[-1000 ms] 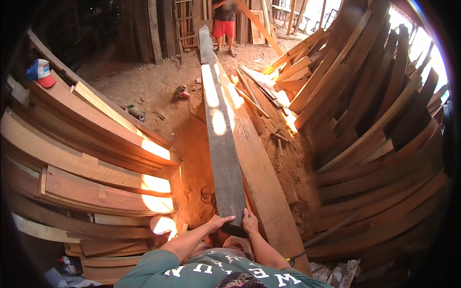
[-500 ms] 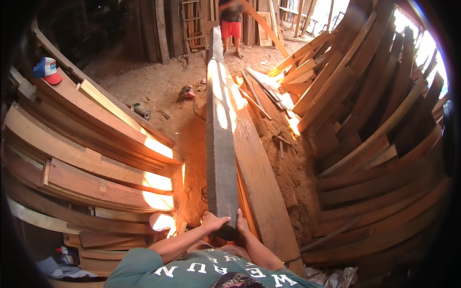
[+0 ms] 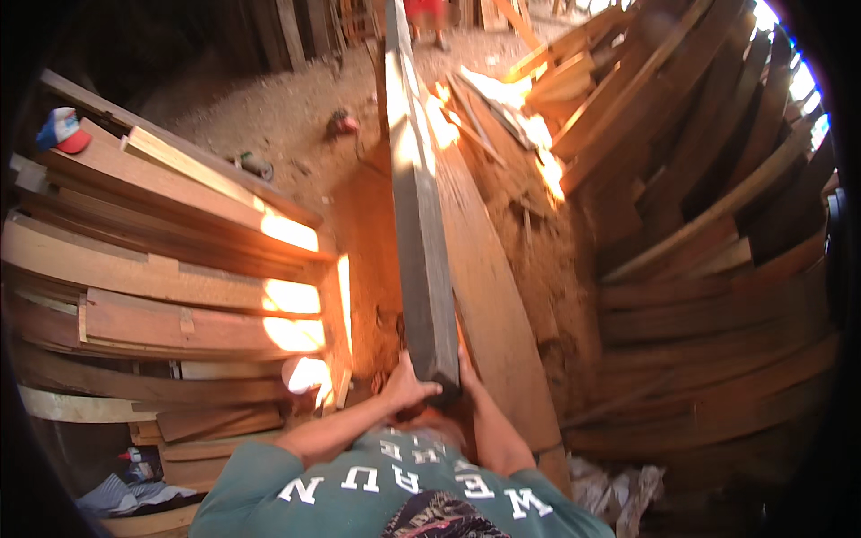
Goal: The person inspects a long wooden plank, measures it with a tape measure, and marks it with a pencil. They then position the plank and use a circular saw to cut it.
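A long, thick, dark grey wooden beam (image 3: 420, 224) stretches away from my body toward the far end of the view. My left hand (image 3: 408, 384) grips its near end from the left side, thumb lying toward the end face. On the opposite side my right hand (image 3: 466, 372) holds the same end, its fingers mostly hidden by the wood. Beneath and to the right of the beam lies a wide brown plank (image 3: 489, 278), running the same way. Patches of sunlight fall on the far half of the beam.
Stacked curved boards (image 3: 179, 251) line the left, with a cap (image 3: 65, 132) on top. Curved ribs (image 3: 708, 179) rise on the right. Power tools (image 3: 341, 124) lie on the dusty ground. At the far end, a person in red shorts (image 3: 428, 11) stands by the beam. Cloth (image 3: 134, 493) lies lower left.
The beam's near end has shifted slightly right and away from me, both hands still on it. My view has tilted down, so the far person is now mostly cut off.
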Tool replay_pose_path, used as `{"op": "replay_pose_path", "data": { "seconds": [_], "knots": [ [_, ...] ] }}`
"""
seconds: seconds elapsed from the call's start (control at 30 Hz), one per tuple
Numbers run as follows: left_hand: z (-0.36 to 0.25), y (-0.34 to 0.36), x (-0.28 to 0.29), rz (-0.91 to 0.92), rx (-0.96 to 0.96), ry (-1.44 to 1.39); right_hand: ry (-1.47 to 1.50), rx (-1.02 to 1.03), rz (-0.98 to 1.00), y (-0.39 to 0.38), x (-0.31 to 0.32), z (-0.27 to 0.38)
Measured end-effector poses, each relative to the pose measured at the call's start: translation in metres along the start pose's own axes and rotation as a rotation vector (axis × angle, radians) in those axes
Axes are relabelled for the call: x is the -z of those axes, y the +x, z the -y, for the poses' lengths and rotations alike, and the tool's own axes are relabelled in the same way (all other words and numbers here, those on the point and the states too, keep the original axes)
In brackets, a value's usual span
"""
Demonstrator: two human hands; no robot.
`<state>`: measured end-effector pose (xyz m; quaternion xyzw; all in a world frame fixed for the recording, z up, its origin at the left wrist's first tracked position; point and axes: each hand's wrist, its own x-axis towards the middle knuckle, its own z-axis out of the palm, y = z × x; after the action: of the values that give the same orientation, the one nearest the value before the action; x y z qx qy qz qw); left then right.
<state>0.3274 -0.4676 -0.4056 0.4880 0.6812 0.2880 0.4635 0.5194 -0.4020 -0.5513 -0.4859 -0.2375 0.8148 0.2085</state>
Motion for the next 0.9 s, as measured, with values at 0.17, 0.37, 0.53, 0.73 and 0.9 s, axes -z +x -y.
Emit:
{"op": "replay_pose_path", "data": {
  "seconds": [0.17, 0.37, 0.53, 0.73, 0.9],
  "knots": [
    [0.004, -0.002, -0.017, 0.050, 0.079, -0.016, -0.048, -0.104, -0.138, 0.006, 0.016, -0.009],
    [0.001, -0.002, -0.018, 0.078, 0.095, 0.011, -0.038, -0.128, -0.225, -0.005, 0.006, 0.002],
    [-0.004, -0.004, -0.022, 0.026, 0.070, 0.026, -0.001, -0.175, -0.200, 0.011, 0.022, -0.012],
    [0.004, -0.003, -0.021, 0.036, 0.064, -0.027, 0.007, -0.149, -0.155, -0.018, -0.010, 0.016],
    [0.004, -0.005, -0.016, 0.046, 0.088, -0.047, -0.131, -0.155, -0.239, -0.026, -0.013, 0.025]
  ]
}}
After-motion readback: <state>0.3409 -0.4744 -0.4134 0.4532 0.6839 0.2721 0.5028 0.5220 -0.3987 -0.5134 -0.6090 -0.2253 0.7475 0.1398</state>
